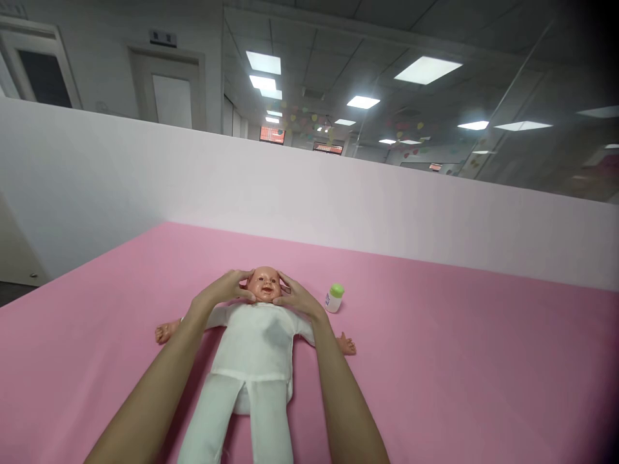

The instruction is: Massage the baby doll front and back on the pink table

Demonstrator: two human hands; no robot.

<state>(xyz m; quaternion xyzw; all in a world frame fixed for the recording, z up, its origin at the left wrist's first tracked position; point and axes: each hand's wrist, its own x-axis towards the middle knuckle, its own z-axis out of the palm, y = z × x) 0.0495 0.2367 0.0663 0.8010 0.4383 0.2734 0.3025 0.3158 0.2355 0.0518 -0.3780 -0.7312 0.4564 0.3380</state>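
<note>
A baby doll (264, 335) with a cloth body in white clothes lies on its back, its head at the far end and its arms spread. My left hand (235, 285) cups one side of the doll's head, thumb by the jaw and fingers around the side. On the opposite side my right hand (296, 296) holds the head the same way, its thumb near the chin. Some fingertips are hidden behind the head. A small jar (334, 298) with a green lid and a pale body stands just to the right of my right hand.
The doll lies on a pink-covered table (459, 361). A low white partition (314, 200) rises along the far edge, with glass above it. Doors (171, 96) are in the wall at the back left.
</note>
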